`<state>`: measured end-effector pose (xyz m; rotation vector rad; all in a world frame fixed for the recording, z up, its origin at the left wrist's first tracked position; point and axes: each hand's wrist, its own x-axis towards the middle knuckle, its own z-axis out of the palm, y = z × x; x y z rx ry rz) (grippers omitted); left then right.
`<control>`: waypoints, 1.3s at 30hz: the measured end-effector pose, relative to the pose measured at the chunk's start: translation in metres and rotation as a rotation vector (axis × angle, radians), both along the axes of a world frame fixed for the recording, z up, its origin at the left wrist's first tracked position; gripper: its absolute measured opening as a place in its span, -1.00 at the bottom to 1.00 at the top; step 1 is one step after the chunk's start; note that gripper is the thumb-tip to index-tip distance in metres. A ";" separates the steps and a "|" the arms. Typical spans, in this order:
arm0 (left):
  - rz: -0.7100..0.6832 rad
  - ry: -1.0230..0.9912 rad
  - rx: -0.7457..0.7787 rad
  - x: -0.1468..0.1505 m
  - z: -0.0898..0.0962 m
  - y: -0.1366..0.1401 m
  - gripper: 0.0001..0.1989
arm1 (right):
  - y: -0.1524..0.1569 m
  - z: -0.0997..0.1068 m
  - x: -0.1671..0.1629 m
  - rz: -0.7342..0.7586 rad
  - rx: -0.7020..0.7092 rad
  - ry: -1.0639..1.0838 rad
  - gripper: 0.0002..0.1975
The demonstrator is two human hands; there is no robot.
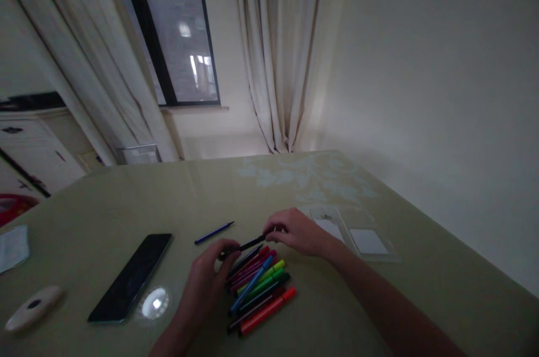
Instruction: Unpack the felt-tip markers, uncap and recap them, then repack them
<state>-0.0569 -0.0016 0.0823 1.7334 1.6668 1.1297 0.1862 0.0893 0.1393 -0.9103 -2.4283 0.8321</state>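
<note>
A black marker [252, 243] is held between both hands, slanting up to the right just above the table. My left hand [207, 273] pinches its lower left end. At its upper right end, my right hand [295, 230] grips it with thumb and fingers. Right below lies a cluster of several felt-tip markers, roughly side by side. A blue marker [251, 285] rests across the others, and a red marker [269, 312] lies nearest me. Farther off, a dark blue marker [214, 232] sits alone, beyond my left hand.
On the left lie a black smartphone [131, 278], a round clear object [155, 303] catching light and a white oval object [33, 308]. Behind my right forearm is a clear plastic case [389, 250] with white cards. The table [168, 200] meets a wall at right.
</note>
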 end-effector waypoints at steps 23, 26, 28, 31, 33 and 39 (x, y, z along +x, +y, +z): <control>-0.081 -0.017 -0.066 0.007 0.009 -0.007 -0.75 | -0.002 0.011 0.000 -0.025 -0.088 0.115 -0.82; -0.145 0.104 -0.072 0.010 0.009 -0.009 -0.75 | 0.010 0.013 0.016 -0.203 0.042 -0.012 -0.73; -0.183 0.168 -0.070 0.013 0.008 -0.011 -0.76 | 0.019 0.012 0.028 -0.324 0.160 -0.228 -0.77; -0.247 0.219 -0.065 0.015 0.005 -0.010 -0.76 | 0.027 0.003 0.039 -0.357 0.178 -0.473 -0.88; -0.240 0.217 -0.081 0.011 0.003 -0.007 -0.73 | 0.028 -0.006 0.040 -0.330 0.141 -0.524 -0.92; -0.079 0.258 -0.160 -0.016 -0.011 0.004 -0.69 | 0.029 -0.025 0.034 -0.285 0.101 -0.603 -0.87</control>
